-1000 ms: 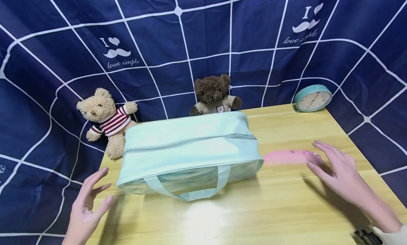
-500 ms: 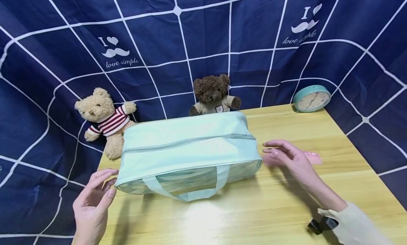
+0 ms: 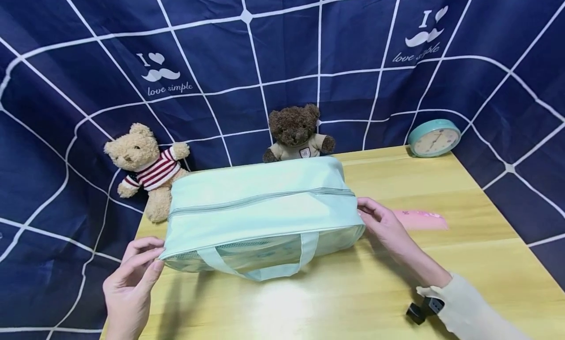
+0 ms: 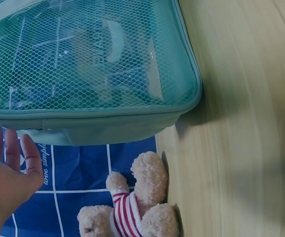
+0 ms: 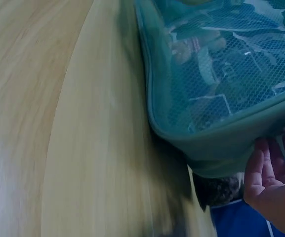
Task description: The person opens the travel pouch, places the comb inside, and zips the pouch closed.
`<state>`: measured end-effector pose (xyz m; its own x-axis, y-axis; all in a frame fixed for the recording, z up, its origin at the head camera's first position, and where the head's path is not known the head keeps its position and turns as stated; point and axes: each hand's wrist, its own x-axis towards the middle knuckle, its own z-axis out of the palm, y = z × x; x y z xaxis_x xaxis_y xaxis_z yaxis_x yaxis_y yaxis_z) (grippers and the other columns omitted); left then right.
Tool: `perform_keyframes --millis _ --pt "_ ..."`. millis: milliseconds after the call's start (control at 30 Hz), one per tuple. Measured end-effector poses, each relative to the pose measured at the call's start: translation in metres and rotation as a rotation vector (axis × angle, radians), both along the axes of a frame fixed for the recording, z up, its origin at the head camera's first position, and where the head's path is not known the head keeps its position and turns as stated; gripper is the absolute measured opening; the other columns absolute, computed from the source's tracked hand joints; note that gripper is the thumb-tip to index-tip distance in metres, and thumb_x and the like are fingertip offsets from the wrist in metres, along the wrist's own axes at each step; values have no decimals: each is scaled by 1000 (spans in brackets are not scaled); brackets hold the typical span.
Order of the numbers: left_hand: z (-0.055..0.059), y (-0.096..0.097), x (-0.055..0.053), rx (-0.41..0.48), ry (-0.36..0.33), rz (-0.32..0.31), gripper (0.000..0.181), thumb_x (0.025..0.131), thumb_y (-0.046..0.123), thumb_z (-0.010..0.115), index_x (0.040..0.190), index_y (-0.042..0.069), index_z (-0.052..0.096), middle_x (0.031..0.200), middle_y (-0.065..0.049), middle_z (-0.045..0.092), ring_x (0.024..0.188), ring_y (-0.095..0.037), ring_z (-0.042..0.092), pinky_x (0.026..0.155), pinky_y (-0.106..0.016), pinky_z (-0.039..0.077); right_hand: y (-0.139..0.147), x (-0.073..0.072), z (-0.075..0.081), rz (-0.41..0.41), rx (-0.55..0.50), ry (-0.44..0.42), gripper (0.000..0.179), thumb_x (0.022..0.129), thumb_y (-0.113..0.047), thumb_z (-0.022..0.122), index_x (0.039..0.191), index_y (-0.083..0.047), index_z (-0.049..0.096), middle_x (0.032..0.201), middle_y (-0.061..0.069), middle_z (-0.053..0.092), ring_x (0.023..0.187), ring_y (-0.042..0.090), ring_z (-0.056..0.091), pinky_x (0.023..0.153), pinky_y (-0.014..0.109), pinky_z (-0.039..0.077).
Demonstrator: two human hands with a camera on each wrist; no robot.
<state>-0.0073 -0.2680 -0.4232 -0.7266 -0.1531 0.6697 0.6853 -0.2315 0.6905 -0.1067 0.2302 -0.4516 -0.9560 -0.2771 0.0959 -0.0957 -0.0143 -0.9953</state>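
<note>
A mint-green zippered bag (image 3: 260, 215) with a fabric handle and a see-through mesh front stands on the wooden table. Its top zipper is drawn closed. My left hand (image 3: 130, 283) has its fingertips at the bag's left front corner, and the left wrist view shows those fingers (image 4: 32, 153) extended by the bag's edge. At the opposite end, my right hand (image 3: 390, 234) touches the bag's right side with its fingertips. A pink comb (image 3: 421, 220) lies on the table just behind the right hand, its left part hidden by it.
A tan teddy bear (image 3: 154, 170) in a striped top leans at the back left. Behind the bag sits a dark brown bear (image 3: 295, 129), and a teal clock (image 3: 434, 138) stands at the back right. Blue curtain (image 3: 203, 45) encloses the table (image 3: 476, 266).
My right hand has come left from over the comb to the bag's right end. My left hand has moved right to the bag's left corner. The bag stays about where it was.
</note>
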Motion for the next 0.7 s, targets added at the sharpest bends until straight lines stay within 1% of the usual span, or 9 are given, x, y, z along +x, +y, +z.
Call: perform_keyframes --millis 133,267,467,600,700 --pt "-1 0 0 -2 -5 2 17 92 -33 59 108 -32 63 124 -31 63 120 -38 57 100 -31 54 -3 2 -1 -5 -48 -33 20 115 -5 55 132 -2 64 122 1 71 111 11 66 92 22 56" --pt "-3 1 -2 11 -3 1 16 93 -33 59 108 -32 63 123 -30 64 119 -37 57 99 -31 54 -5 0 0 14 -116 -61 17 114 -2 55 126 -5 65 117 2 72 108 10 67 91 23 57" --pt "-6 5 -3 23 3 -8 16 93 -33 58 108 -32 63 121 -29 65 119 -36 57 98 -32 53 -2 0 1 -1 -150 -137 15 114 -3 55 119 -8 69 109 0 73 100 7 67 85 21 57" --pt "-6 4 -3 23 2 -4 16 94 -32 58 109 -32 63 121 -29 65 118 -36 57 98 -32 53 -3 0 1 19 -174 -153 21 116 -5 51 121 -10 70 116 -2 73 108 6 67 92 22 56" --pt "-5 3 -1 26 3 5 15 94 -32 59 109 -32 63 121 -29 65 118 -36 57 98 -32 53 -3 -1 1 37 -193 -157 23 117 -7 49 117 -12 71 112 -4 71 106 5 66 93 22 56"
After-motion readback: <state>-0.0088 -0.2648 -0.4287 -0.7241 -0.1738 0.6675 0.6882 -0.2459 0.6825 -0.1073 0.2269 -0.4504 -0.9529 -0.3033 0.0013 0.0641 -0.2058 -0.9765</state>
